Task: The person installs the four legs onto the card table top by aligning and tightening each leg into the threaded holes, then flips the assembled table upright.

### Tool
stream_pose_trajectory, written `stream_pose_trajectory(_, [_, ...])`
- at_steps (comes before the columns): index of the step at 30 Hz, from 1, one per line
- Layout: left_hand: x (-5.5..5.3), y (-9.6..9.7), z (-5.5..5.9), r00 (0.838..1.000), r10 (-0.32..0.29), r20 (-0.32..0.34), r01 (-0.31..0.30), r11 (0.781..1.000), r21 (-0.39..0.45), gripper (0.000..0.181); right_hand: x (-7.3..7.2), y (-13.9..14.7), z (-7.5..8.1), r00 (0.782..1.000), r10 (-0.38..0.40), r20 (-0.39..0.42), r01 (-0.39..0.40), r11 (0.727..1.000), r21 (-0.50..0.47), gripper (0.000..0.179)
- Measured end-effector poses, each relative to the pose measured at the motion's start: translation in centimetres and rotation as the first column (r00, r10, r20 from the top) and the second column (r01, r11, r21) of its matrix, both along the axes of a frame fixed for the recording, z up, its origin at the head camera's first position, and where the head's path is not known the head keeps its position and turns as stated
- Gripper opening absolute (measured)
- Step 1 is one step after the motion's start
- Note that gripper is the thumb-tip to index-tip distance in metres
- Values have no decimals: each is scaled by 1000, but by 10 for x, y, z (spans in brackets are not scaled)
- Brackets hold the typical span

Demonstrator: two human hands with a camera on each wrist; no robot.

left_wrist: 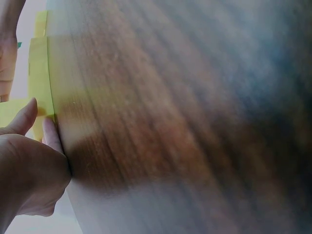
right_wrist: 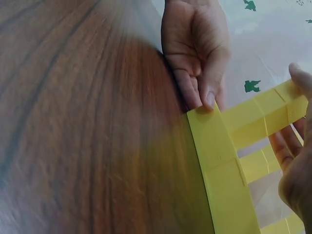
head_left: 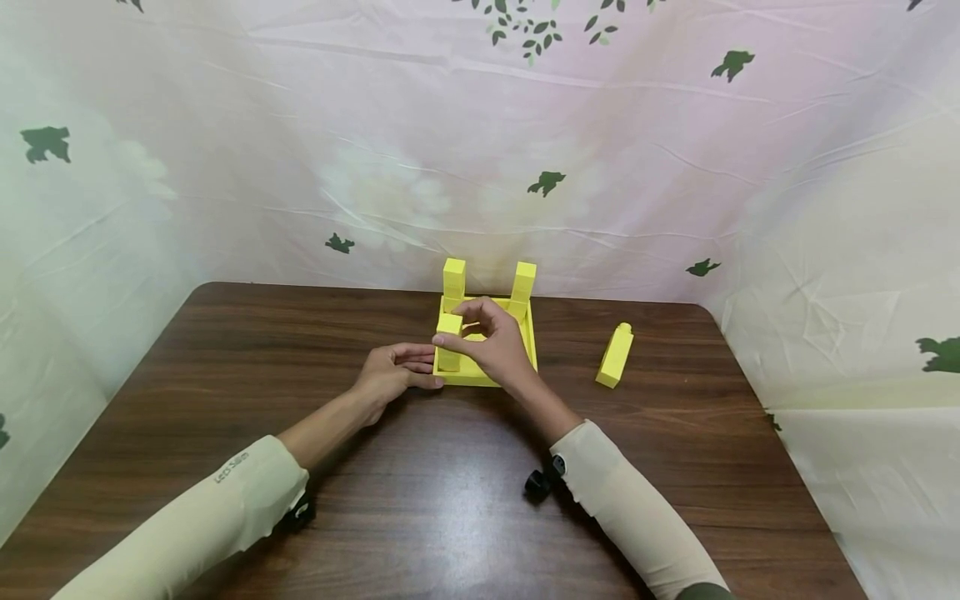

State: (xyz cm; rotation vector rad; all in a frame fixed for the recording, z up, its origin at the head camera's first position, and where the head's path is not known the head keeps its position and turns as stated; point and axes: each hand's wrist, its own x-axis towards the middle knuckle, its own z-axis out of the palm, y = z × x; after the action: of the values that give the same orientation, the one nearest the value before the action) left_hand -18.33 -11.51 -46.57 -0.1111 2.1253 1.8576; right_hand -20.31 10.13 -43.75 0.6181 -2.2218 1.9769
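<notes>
A square yellow base [head_left: 480,378] with raised sides lies on the table, like a small upturned table. Two square yellow legs stand upright at its back corners, a left one [head_left: 453,282] and a right one [head_left: 523,285]. A third leg [head_left: 449,357] rises from the front left corner. My right hand [head_left: 497,343] pinches its upper part between thumb and fingers. At that same corner my left hand [head_left: 384,382] grips the base, thumb [right_wrist: 210,99] on the front wall and fingers along the left side.
A loose yellow leg [head_left: 616,357] with a round peg at one end lies on the brown wooden table [head_left: 360,517], right of the base. A printed cloth [head_left: 405,150] hangs close behind the table and along both sides.
</notes>
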Motion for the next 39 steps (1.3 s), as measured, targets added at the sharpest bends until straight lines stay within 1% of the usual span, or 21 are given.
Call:
stream_pose_trajectory(2, [0, 0, 0, 1000, -2, 3, 2, 1000, 2, 67, -2, 4, 1, 998, 64, -7, -64, 998, 19, 44])
stream_pose_trajectory(3, [0, 0, 0, 1000, -3, 3, 3, 1000, 3, 67, -2, 6, 1, 994, 109, -12, -108, 994, 20, 46])
stream_pose_trajectory(6, [0, 0, 0, 1000, -4, 3, 4, 1000, 4, 67, -5, 11, 3, 971, 239, -20, -239, 971, 0, 49])
stream_pose_trajectory(8, [0, 0, 0, 1000, -4, 4, 4, 1000, 5, 67, -6, 14, 4, 958, 285, -23, -285, 958, -5, 47])
stream_pose_trajectory(10, [0, 0, 0, 1000, -6, 4, 6, 1000, 6, 67, -7, 15, 4, 952, 304, -23, -304, 952, -10, 45])
stream_pose_trajectory(12, [0, 0, 0, 1000, -5, 4, 5, 1000, 10, 67, -6, 14, 4, 957, 289, -19, -289, 957, 0, 43])
stream_pose_trajectory(14, [0, 0, 0, 1000, -5, 2, 5, 1000, 15, 67, -6, 13, 4, 969, 247, -18, -247, 969, 14, 41])
stream_pose_trajectory(18, [0, 0, 0, 1000, -6, -1, 6, 1000, 21, 66, -5, 9, 4, 993, 119, -7, -119, 993, 24, 39])
stream_pose_trajectory(21, [0, 0, 0, 1000, -8, -3, 8, 1000, 20, 66, -4, 6, 2, 999, 42, -4, -42, 999, 12, 38])
stream_pose_trajectory(23, [0, 0, 0, 1000, -8, -4, 8, 1000, 21, 66, -4, 4, 0, 1000, 11, -10, -11, 1000, 5, 39])
stream_pose_trajectory(27, [-1, 0, 0, 1000, -8, -3, 8, 1000, 27, 66, -4, 2, -3, 1000, -9, -17, 9, 1000, 22, 42])
stream_pose_trajectory(33, [0, 0, 0, 1000, -12, 5, 12, 1000, 17, 66, 0, 4, -3, 1000, 19, -5, -18, 995, 93, 49])
stream_pose_trajectory(36, [0, 0, 1, 1000, -9, 7, 9, 1000, 11, 66, 2, 5, -2, 1000, 4, -8, -2, 992, 129, 45])
stream_pose_trajectory(39, [0, 1, 1, 1000, -7, 7, 7, 1000, 11, 66, 3, 4, 0, 999, -13, -36, 19, 987, 160, 41])
